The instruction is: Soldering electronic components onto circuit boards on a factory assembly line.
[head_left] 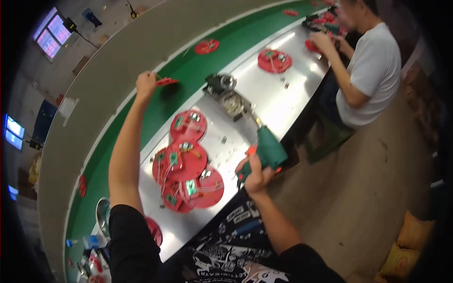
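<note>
My left hand [146, 85] reaches out over the green conveyor belt, its fingers closed at the edge of a red disc [166, 82] seen nearly edge-on, with a dark shadow beneath. In my right hand [258, 175] is a green power drill [271, 150], gripped by its handle and tilted with its bit end toward a small metal tray of screws [233, 104]. Between my arms, several round red discs [181, 160] with small green circuit boards and pale wires lie overlapping on the shiny metal table [222, 153].
A dark tool [220, 83] rests beside the screw tray. Farther right lies another red disc [275, 61], near a co-worker in a white shirt [375, 61]. More discs sit on the belt [206, 46]. A bottle [93, 242] stands at lower left; yellow sacks [415, 231] at lower right.
</note>
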